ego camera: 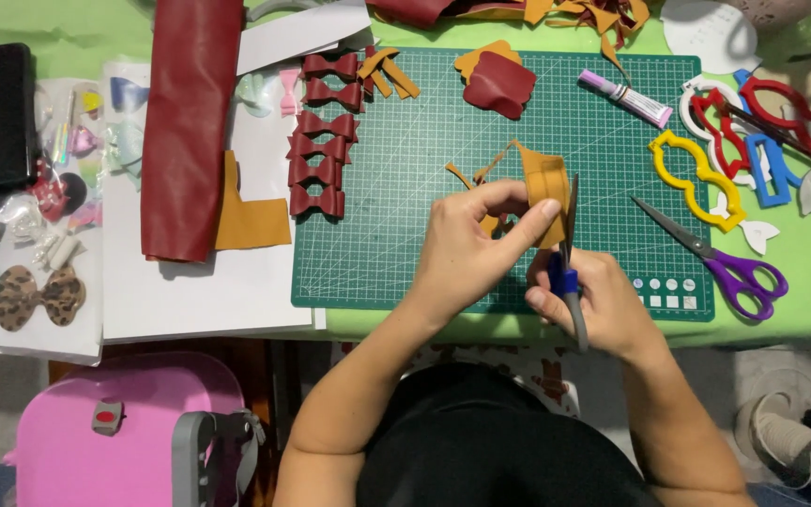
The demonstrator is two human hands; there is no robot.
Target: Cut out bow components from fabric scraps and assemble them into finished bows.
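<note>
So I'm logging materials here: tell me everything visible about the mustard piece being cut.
The mustard piece looks like thin faux leather, folded, with a curved outline and loose strips trailing left. It is held over the green mat, pinched by the left hand. The scissors in the right hand meet its right edge.

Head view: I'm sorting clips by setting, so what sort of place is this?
Probably a home craft table: a green cutting mat, a row of dark red bows, coloured plastic templates and purple-handled scissors lie on it.
</note>
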